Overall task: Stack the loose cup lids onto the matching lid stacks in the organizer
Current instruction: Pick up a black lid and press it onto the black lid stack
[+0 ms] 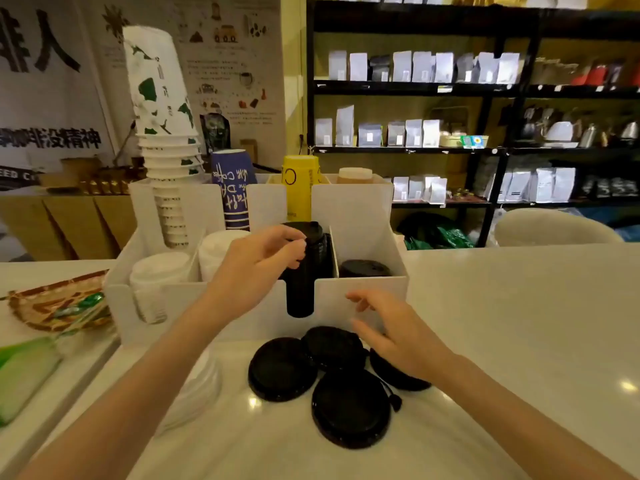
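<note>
A white organizer stands on the white counter. Its front middle slot holds a tall stack of black lids; a lower black stack sits in the slot to the right, and white lid stacks fill the left slots. My left hand rests on top of the tall black stack, fingers closed on the top black lid. Several loose black lids lie on the counter in front. My right hand hovers open just above them, holding nothing. Loose white lids lie at the left.
Paper cup stacks in white, blue and yellow stand in the organizer's back slots. A woven tray with green packets sits at the left. Dark shelves with bags stand behind the counter.
</note>
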Demonstrator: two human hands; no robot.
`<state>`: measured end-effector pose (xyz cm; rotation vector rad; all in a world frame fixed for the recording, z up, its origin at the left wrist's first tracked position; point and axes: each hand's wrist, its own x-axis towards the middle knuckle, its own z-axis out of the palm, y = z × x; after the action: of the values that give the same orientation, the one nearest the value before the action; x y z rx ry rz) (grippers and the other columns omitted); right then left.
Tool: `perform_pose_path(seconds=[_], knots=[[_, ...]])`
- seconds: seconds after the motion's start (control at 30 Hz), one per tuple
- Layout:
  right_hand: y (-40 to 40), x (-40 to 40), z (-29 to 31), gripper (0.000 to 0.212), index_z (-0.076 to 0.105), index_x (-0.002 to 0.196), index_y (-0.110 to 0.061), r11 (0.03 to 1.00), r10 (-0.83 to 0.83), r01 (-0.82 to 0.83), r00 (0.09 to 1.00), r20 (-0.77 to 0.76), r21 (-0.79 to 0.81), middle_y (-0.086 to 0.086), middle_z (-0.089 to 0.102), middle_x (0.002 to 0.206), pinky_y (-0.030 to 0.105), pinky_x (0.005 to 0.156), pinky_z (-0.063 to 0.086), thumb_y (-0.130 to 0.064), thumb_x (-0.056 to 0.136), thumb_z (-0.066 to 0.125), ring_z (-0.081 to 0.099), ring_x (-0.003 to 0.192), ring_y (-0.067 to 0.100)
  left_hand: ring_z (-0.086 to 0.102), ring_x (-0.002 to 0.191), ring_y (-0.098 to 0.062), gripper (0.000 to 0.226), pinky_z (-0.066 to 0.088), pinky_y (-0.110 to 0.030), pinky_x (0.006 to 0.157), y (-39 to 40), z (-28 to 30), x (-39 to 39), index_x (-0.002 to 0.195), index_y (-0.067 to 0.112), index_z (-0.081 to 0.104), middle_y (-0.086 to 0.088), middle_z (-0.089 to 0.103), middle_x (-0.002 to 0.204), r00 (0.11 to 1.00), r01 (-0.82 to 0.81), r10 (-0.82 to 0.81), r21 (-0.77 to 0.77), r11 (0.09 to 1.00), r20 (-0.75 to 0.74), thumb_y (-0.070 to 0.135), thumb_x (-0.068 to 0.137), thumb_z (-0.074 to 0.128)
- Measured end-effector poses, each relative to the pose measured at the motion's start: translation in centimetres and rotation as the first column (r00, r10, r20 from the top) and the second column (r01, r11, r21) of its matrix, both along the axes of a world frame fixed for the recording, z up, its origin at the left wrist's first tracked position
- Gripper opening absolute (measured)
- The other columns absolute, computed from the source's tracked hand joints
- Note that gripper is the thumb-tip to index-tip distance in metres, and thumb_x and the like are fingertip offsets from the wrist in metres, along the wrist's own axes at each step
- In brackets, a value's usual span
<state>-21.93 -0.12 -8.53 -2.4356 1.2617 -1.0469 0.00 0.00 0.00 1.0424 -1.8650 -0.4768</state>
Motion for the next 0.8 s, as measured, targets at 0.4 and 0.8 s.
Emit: perform_pose_path(seconds=[0.4,0.8], knots=[[-0.7,-0.1,-1.9,0.029,0.052,0.111,-0.022,0.986,-0.031,0.059,0.984,-0.175,0.154,0.001,0.065,0.107,0.025,0.075,0.046,-0.038,0.089,0.044,0.058,0.087,0.01,0.05,0.092,-0.002,0.053,0.034,-0.008,0.071,-0.2,-8.0,-0.7,0.115,0.028,0.052,0.013,0.056,0.104,0.886,-0.021,-0.102,0.26,0.965,0.451,0.06,0.073,0.051],[-0.6,0.1,-1.1,0.023,0.063,0.095,-0.021,0.922,-0.106,0.038,0.982,0.158,0.386,-0.009,0.063,0.083,0.003,0.068,0.04,-0.022,0.092,0.04,0.056,0.08,0.001,0.045,0.089,0.003,0.082,0.033,-0.003,0.07,0.1,-7.5,-1.2,0.123,0.029,0.047,0.017,0.053,0.105,0.89,-0.028,-0.098,0.269,0.963,0.444,0.074,0.054,0.051]])
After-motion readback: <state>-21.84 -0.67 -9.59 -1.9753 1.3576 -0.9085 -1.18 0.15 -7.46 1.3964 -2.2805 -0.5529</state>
